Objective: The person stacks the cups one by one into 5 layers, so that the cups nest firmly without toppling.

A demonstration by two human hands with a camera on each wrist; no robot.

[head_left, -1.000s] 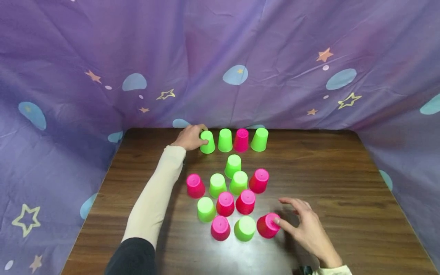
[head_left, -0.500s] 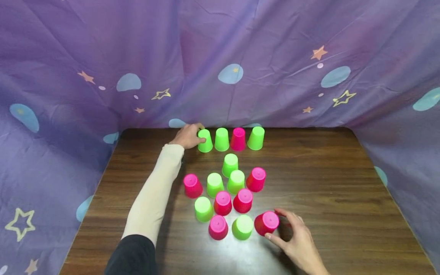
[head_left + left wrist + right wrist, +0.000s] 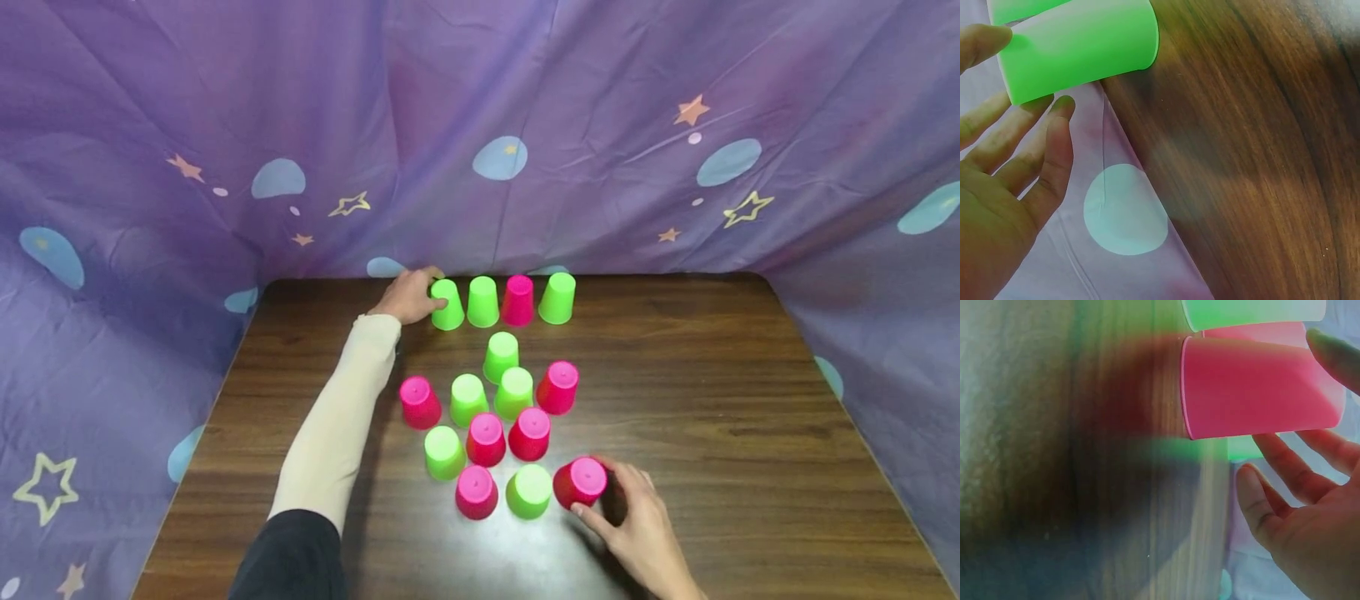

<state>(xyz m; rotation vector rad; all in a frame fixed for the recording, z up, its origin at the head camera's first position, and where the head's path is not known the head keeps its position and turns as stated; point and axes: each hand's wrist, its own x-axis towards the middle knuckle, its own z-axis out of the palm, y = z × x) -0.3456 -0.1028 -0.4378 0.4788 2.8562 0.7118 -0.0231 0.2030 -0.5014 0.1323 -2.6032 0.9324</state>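
Purple cloth (image 3: 615,92) is hanging behind the table (image 3: 712,392). Near upper centre, the left hand (image 3: 408,297) is gripping a green cup (image 3: 447,308); at lower centre-right, the partly hidden right hand (image 3: 643,530) is seemingly pinching a pink cup (image 3: 581,478). Light, even pressure is probably working best.

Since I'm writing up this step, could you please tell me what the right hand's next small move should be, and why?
I'd suggest the right hand lift the front-right pink cup slightly, straight up: thumb and fingers lie on opposite sides of it, and the front row's green cup stands close to its left, so sliding that way might bump it.
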